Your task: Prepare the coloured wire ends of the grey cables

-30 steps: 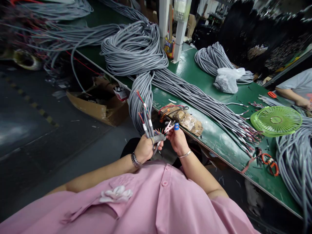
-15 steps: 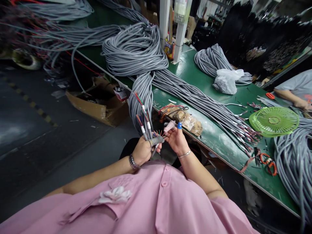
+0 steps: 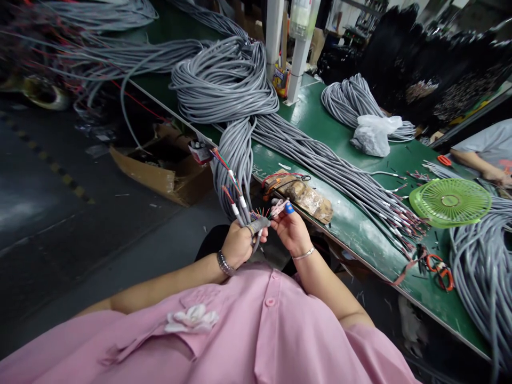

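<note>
Grey cables with white bands and bare coloured wires at their ends are gripped in my left hand. Its thumb carries a grey wrapping. Just above that thumb, thin coloured wires fan out of one cable end. My right hand is at those wires, fingers bent together in a pinch at their tips. It wears a blue cover on one digit and a pale pink cover on another. The exact wire between its fingertips is too small to make out.
A green table bears a big cable coil, a long cable bundle, a taped cardboard piece, a green fan and orange-handled scissors. A cardboard box stands on the floor. A co-worker's arm shows right.
The cable ends in my left hand have tilted further left. My right hand's covered fingers have drawn together and bent in toward the fanned wires.
</note>
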`<state>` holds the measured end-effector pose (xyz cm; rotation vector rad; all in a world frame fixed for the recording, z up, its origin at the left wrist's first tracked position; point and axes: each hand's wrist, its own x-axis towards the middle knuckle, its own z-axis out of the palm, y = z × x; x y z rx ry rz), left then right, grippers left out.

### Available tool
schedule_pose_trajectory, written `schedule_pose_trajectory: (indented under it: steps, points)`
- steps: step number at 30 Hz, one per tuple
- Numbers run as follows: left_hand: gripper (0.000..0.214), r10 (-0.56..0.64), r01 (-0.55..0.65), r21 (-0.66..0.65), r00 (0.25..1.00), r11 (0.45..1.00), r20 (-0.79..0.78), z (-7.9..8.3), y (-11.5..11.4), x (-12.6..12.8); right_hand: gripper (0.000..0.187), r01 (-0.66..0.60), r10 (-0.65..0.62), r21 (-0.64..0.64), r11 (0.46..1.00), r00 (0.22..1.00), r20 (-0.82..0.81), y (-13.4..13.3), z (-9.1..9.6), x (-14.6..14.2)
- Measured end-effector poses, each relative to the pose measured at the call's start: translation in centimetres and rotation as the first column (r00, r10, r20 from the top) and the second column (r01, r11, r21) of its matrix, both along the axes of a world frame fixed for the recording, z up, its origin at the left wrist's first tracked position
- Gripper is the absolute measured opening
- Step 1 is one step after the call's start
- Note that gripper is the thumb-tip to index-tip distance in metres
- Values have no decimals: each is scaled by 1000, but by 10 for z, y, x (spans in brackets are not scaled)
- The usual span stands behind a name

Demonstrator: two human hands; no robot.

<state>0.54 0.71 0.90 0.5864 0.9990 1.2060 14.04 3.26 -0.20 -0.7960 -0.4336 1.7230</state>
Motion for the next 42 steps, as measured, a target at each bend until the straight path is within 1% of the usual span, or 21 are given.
schedule_pose_trajectory:
  steps: [6, 9, 12, 14, 15, 16, 18, 20, 23, 25, 27, 29, 31, 33, 35, 37, 42]
  points:
    - [25, -17, 16, -22, 999, 1000, -47, -6, 2, 0, 23, 16, -16, 0, 1000, 1000, -5, 1, -3, -1]
    - [26, -38, 38, -17, 998, 999, -56, -6, 1, 0, 26, -5, 5, 5, 1000, 1000, -12, 1, -4, -1]
    - [24, -50, 51, 13, 997, 999, -57, -6, -3, -3, 41, -80, 80, -9, 997, 997, -10, -2, -4, 4]
    - [23, -61, 63, 34, 995, 997, -76, -8, -6, -7, 52, -162, 163, -21, 987, 986, 34, -6, -3, 10]
    - [22, -71, 76, 42, 993, 996, -96, -10, -8, -9, 54, -208, 210, -26, 978, 975, 70, -8, -2, 12]
    - [21, -83, 89, 51, 989, 995, -120, -12, -9, -11, 54, -250, 252, -27, 968, 961, 112, -11, -1, 15]
    - [21, -110, 123, 65, 978, 990, -176, -17, -11, -15, 48, -306, 304, -23, 952, 930, 206, -16, 0, 18]
    - [20, -134, 157, 85, 965, 984, -227, -20, -13, -18, 37, -302, 284, 8, 953, 905, 317, -21, 2, 17]
    - [18, -196, 235, 109, 937, 966, -291, -19, -13, -20, 24, -237, 164, 110, 965, 877, 451, -26, 6, 11]
    - [16, -274, 329, 103, 893, 939, -357, -16, -12, -21, 20, -235, 133, 169, 957, 876, 463, -30, 10, 6]
    - [15, -358, 423, 66, 832, 904, -424, -13, -10, -22, 19, -268, 160, 187, 945, 878, 450, -33, 13, 1]
    - [14, -406, 462, 24, 802, 887, -439, -13, -8, -24, 20, -277, 165, 190, 942, 874, 457, -34, 14, -1]
    - [15, -407, 443, 1, 825, 897, -392, -15, -7, -24, 21, -248, 127, 201, 948, 871, 475, -34, 13, -1]
    - [16, -376, 398, 9, 873, 917, -311, -18, -6, -25, 22, -231, 101, 222, 947, 873, 478, -33, 10, 0]
    - [17, -350, 367, 27, 905, 930, -243, -21, -6, -25, 23, -229, 97, 233, 945, 878, 468, -32, 7, 2]
    - [17, -340, 356, 37, 915, 934, -218, -22, -6, -24, 24, -222, 97, 224, 949, 882, 460, -30, 7, 2]
    - [16, -350, 369, 37, 907, 929, -235, -25, -5, -24, 24, -187, 86, 187, 964, 889, 450, -30, 10, -3]
